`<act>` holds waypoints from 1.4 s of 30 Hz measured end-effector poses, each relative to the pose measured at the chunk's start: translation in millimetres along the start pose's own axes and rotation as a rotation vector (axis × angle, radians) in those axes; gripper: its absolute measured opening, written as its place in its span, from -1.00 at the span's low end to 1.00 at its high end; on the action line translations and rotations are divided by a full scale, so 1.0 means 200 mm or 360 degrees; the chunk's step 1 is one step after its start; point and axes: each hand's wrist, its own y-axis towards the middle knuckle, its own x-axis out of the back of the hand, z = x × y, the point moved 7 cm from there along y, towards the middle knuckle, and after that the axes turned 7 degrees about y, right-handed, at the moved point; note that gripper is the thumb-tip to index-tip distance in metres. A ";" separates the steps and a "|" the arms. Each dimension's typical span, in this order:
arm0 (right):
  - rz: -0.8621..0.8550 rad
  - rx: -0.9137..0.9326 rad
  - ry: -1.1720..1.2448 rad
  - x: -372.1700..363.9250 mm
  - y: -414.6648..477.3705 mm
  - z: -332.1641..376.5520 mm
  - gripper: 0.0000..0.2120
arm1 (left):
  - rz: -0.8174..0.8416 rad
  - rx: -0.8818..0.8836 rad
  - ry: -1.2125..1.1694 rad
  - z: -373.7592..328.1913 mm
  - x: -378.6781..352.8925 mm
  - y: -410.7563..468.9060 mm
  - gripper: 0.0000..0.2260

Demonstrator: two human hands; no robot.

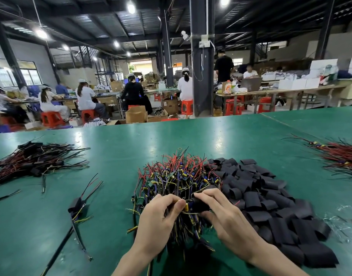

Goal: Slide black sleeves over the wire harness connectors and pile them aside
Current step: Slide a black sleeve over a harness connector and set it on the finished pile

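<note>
Fingers of my left hand pinch a connector; my right hand clamps a black sleeve just right of it, both lying left-to-right.

A big heap of wires sits in the middle of the worktop. A pile of sleeves lies on its right, touching it. Far to the left lies another pile of wires, and far to the right one more bunch. One loose wire set lies between the left pile and the heap. The two hands meet over the near side of the heap, left hand pinching a wire piece, right hand holding a sleeve beside it.
</note>
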 end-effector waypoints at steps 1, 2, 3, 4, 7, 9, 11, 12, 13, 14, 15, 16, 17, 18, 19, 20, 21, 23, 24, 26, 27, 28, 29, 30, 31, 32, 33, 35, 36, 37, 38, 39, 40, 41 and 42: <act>0.0003 -0.0001 0.0024 0.00 0.00 0.00 -0.62 | 0.0001 -0.0011 0.0018 0.00 0.00 0.00 -0.77; 0.0003 -0.0001 0.0040 -0.01 0.00 0.00 -0.62 | -0.0001 -0.0020 0.0034 0.00 0.00 0.00 -0.79; 0.0002 0.0000 0.0049 -0.01 0.00 0.00 -0.62 | -0.0002 -0.0027 0.0041 0.00 0.01 0.00 -0.80; 0.0002 0.0002 0.0053 -0.01 0.00 -0.01 -0.62 | 0.0003 -0.0036 0.0045 0.00 0.01 0.01 -0.81; 0.0001 0.0015 0.0063 -0.01 0.00 -0.01 -0.64 | 0.0013 -0.0082 0.0100 0.00 0.01 0.01 -0.80; 0.0007 0.0014 0.0062 -0.01 0.00 -0.01 -0.65 | 0.0008 -0.0094 0.0143 0.01 0.00 0.00 -0.81; 0.0017 0.0023 0.0041 -0.02 0.00 0.00 -0.65 | 0.0017 -0.0093 0.0185 0.01 0.00 0.00 -0.78; 0.0022 0.0029 0.0025 -0.02 0.00 0.00 -0.66 | 0.0021 -0.0099 0.0213 0.01 0.00 0.00 -0.77; 0.0026 0.0034 0.0009 -0.02 0.00 0.00 -0.66 | 0.0024 -0.0105 0.0236 0.01 -0.01 0.00 -0.76; 0.0028 0.0037 -0.0003 -0.02 0.00 0.01 -0.66 | 0.0026 -0.0108 0.0242 0.01 -0.01 0.00 -0.76; 0.0026 0.0036 -0.0016 -0.02 0.00 0.01 -0.67 | 0.0033 -0.0103 0.0228 0.01 -0.01 0.00 -0.77; 0.0024 0.0031 -0.0023 -0.02 0.00 0.01 -0.67 | 0.0044 -0.0098 0.0205 0.01 -0.01 0.00 -0.78; 0.0019 0.0023 -0.0024 -0.02 -0.01 0.00 -0.66 | 0.0058 -0.0097 0.0183 0.01 -0.02 0.00 -0.79; 0.0014 0.0015 -0.0016 -0.02 -0.01 0.00 -0.66 | 0.0068 -0.0106 0.0169 0.00 -0.02 0.00 -0.80; 0.0012 0.0008 -0.0004 -0.02 -0.01 -0.01 -0.66 | 0.0073 -0.0120 0.0165 0.00 -0.02 0.00 -0.80; 0.0015 0.0004 0.0009 -0.03 -0.01 -0.01 -0.65 | 0.0078 -0.0138 0.0171 -0.01 -0.02 0.00 -0.79; 0.0021 0.0003 0.0016 -0.03 -0.01 -0.01 -0.65 | 0.0083 -0.0155 0.0185 -0.01 -0.02 0.00 -0.79; 0.0042 0.0005 0.0016 -0.03 -0.01 -0.02 -0.64 | 0.0091 -0.0196 0.0210 -0.03 -0.02 0.00 -0.78; 0.0055 0.0007 0.0018 -0.03 -0.01 -0.02 -0.64 | 0.0089 -0.0232 0.0227 -0.04 -0.02 0.00 -0.78; 0.0085 0.0007 0.0024 -0.04 -0.01 -0.03 -0.63 | 0.0080 -0.0313 0.0286 -0.07 -0.01 0.00 -0.75; 0.0093 0.0008 0.0026 -0.05 -0.01 -0.03 -0.63 | 0.0080 -0.0330 0.0307 -0.07 -0.01 0.00 -0.74; 0.0095 0.0011 0.0030 -0.05 -0.01 -0.03 -0.63 | 0.0084 -0.0333 0.0315 -0.07 -0.01 0.00 -0.74; 0.0096 0.0016 0.0034 -0.05 -0.01 -0.02 -0.63 | 0.0090 -0.0320 0.0315 -0.07 -0.01 0.00 -0.74; 0.0099 0.0027 0.0034 -0.05 -0.01 -0.01 -0.63 | 0.0094 -0.0301 0.0306 -0.07 -0.01 0.00 -0.75; 0.0102 0.0040 0.0028 -0.05 -0.01 -0.01 -0.64 | 0.0098 -0.0269 0.0287 -0.07 -0.01 0.00 -0.75; 0.0102 0.0045 0.0020 -0.05 -0.01 0.00 -0.64 | 0.0105 -0.0228 0.0248 -0.06 -0.02 0.00 -0.75; 0.0096 0.0040 0.0016 -0.05 -0.01 0.00 -0.64 | 0.0117 -0.0177 0.0195 -0.05 -0.02 0.00 -0.77; 0.0060 0.0024 0.0024 -0.04 0.00 0.00 -0.65 | 0.0134 -0.0072 0.0057 -0.02 -0.02 0.00 -0.89; 0.0039 0.0020 0.0033 -0.03 0.00 0.00 -0.65 | 0.0146 -0.0026 -0.0005 -0.01 -0.02 0.00 -0.96; 0.0021 0.0019 0.0042 -0.03 0.00 0.00 -0.64 | 0.0149 0.0008 -0.0047 0.00 -0.02 0.00 -0.97; 0.0010 0.0021 0.0047 -0.03 0.00 0.00 -0.64 | 0.0149 0.0030 -0.0072 0.00 -0.02 0.00 -0.94; 0.0007 0.0025 0.0045 -0.02 0.00 0.00 -0.63 | 0.0150 0.0046 -0.0080 0.00 -0.02 0.00 -0.93; 0.0013 0.0030 0.0041 -0.03 0.00 0.00 -0.63 | 0.0152 0.0056 -0.0084 0.00 -0.02 0.00 -0.93; 0.0024 0.0036 0.0036 -0.03 0.00 0.00 -0.62 | 0.0155 0.0062 -0.0078 0.00 -0.03 0.00 -0.93; 0.0034 0.0042 0.0032 -0.04 -0.01 0.01 -0.62 | 0.0157 0.0065 -0.0074 0.00 -0.04 -0.01 -0.93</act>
